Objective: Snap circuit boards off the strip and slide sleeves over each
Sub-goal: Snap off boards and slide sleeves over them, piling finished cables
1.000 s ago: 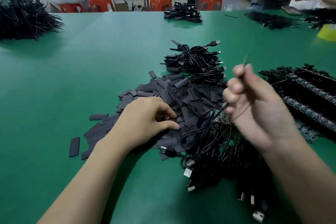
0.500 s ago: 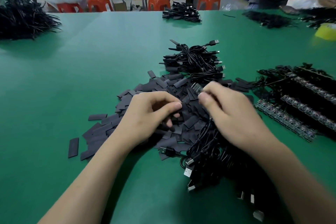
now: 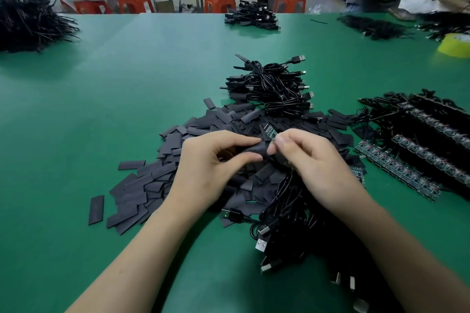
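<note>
Saw left hand (image 3: 216,162) lift off sleeve pile (image 3: 150,180), pinching one sleeve (image 3: 255,150) between thumb and fingers. Right hand (image 3: 315,162), raised a second earlier, came down and pinched board (image 3: 269,132) just beside sleeve's open end, above sleeve pile. I judged board not yet inside. Snap looked done for this piece, sliding next. Strips (image 3: 396,168) lay apart at right.

Left grip (image 3: 212,166) and right grip (image 3: 315,164) sit close together, both pinching.

Factory assembly floor: green worktable (image 3: 127,109), cable heaps (image 3: 269,84), workers on stools (image 3: 220,2).
</note>
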